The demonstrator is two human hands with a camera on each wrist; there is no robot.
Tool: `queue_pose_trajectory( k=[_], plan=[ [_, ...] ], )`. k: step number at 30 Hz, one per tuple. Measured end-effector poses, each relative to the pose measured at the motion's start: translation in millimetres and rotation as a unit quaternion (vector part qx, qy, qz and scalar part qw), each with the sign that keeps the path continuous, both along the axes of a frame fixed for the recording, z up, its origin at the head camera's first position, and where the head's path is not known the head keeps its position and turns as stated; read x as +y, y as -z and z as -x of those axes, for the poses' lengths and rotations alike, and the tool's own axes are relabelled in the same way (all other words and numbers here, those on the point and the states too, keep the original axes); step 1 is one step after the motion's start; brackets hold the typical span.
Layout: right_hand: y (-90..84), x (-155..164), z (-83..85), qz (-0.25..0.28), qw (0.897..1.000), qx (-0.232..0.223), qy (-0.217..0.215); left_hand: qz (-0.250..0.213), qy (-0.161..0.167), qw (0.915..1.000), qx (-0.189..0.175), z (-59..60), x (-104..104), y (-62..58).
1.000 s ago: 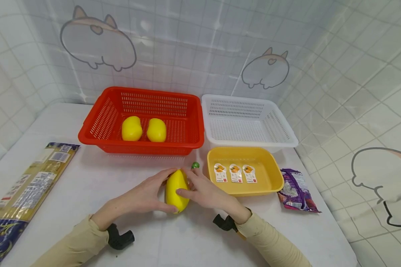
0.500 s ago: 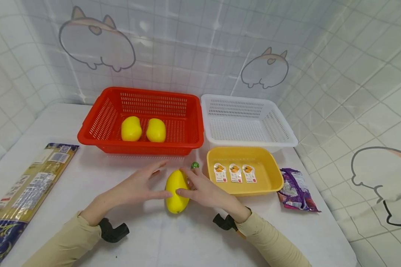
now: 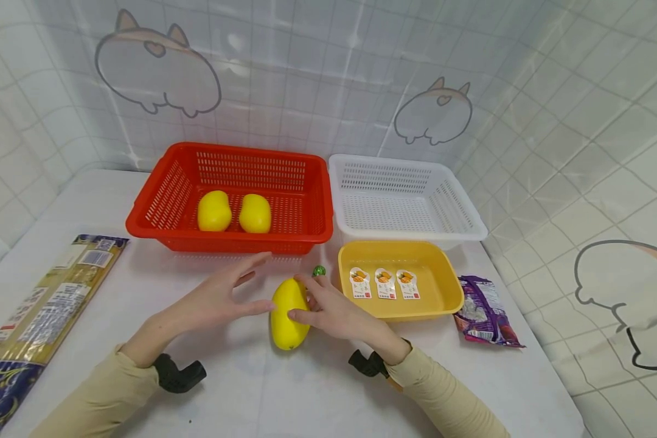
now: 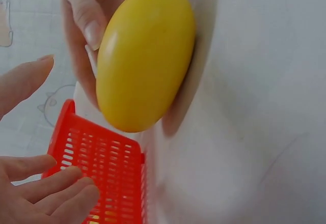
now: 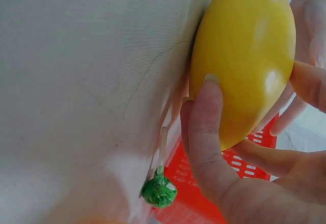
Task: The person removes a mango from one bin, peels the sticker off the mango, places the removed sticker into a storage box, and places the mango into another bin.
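A plump yellow mango lies on the white table between the two hands. My right hand holds it from the right, its thumb and fingers curled along the fruit's sides, as the right wrist view shows. To the left, my left hand is open, fingers spread, with its thumb tip at the mango's edge in the head view. In the left wrist view, a gap shows between the left fingers and the fruit. Just beyond the right hand sits a green-wrapped lollipop on a pale stick, partly covered in the head view.
A red basket with two more mangoes stands behind, beside a white basket. In front of the latter, a yellow tray contains three mango-picture stickers. A purple snack bag lies right, a long noodle packet left.
My left hand has let go of the mango and drawn back to the left with its fingers spreading. The right hand and the mango have stayed in place.
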State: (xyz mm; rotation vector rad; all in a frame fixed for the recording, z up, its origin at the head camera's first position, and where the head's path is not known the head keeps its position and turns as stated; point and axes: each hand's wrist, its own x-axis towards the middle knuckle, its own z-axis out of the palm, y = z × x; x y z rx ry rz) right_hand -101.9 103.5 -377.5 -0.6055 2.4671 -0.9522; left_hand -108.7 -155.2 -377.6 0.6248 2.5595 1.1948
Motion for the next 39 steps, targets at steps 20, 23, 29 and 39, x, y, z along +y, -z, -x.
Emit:
queue_pose_trajectory(
  k=[20,23,29,39],
  plan=[
    [0.0,-1,-1.2,0.027,0.999,-0.019,0.012,-0.052,-0.073,0.9896,0.112,3.0,-32,-35.4],
    [1.0,-2,-0.6,0.026,0.999,-0.019,0.015,-0.074,-0.101,0.9827,0.137,5.6,-40,-40.1],
    [2.5,-3,-0.5,0.025,0.999,-0.016,0.016,-0.065,-0.18,0.9709,0.144,11.1,-63,-47.9],
    [1.3,-4,-2.4,0.031,0.999,-0.015,0.016,-0.05,-0.338,0.9252,0.166,26.2,-89,-42.1]
  ],
)
